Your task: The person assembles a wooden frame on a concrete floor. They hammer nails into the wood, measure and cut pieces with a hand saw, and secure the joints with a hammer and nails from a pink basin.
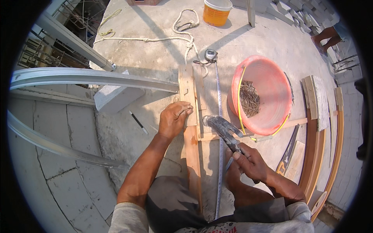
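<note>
My right hand is wrapped round the handle of a claw hammer, its head just right of the wooden board. My left hand rests on the board's left edge with thumb and fingers pinched together; whatever is between them is too small to make out. Beyond those fingers, a bent nail sticks out of a short wood piece lying on top of the board. A pink bucket with a yellow handle stands tilted to the right, with a pile of nails inside.
A tape measure lies on the concrete, its blade running toward me. Rope and an orange tub are farther off. A handsaw and timber lie right. Metal channels extend left beside a marker. Someone's legs show far right.
</note>
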The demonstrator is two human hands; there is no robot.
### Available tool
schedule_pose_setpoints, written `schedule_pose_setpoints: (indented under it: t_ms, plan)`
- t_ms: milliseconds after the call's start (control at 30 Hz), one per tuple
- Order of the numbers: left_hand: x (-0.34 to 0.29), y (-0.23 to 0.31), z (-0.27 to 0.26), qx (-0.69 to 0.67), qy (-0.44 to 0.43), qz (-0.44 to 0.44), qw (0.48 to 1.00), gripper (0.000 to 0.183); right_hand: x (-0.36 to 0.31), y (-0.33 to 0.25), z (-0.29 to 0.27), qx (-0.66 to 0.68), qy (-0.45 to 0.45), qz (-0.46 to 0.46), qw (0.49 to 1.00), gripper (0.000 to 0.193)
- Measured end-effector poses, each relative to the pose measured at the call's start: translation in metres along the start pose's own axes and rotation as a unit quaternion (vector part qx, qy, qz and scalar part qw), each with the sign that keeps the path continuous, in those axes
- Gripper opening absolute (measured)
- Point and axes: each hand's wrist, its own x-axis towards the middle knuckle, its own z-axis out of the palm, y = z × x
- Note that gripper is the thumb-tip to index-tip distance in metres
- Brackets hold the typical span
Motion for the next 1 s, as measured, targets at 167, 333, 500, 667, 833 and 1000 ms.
schedule_pose_setpoints:
  t_ms: [167,333,500,667,833,1000]
  plan:
    - [-0.001,0.001,0.001,0.033,0.009,0.007,0.999,0.019,0.024,-0.011,0.002,-0.017,0.006,-0.080,0.997,0.040]
    - [0.000,0.004,-0.003,0.055,0.003,0.003,0.998,0.014,0.070,-0.019,0.018,-0.112,0.039,-0.124,0.985,0.045]
    - [0.001,0.004,-0.003,0.081,-0.019,-0.020,0.996,0.013,0.060,-0.029,0.016,-0.037,0.006,-0.060,0.997,0.046]
    - [-0.001,0.007,-0.004,0.042,0.010,0.004,0.999,0.011,0.051,-0.025,0.014,-0.101,0.054,-0.188,0.975,0.047]
    - [0.002,0.004,-0.002,0.039,0.023,0.026,0.999,0.011,0.063,-0.009,0.024,-0.126,0.061,-0.096,0.986,0.042]
    - [-0.004,0.007,-0.002,0.024,0.003,0.001,1.000,0.033,0.043,-0.009,0.016,-0.058,0.045,-0.086,0.994,0.043]
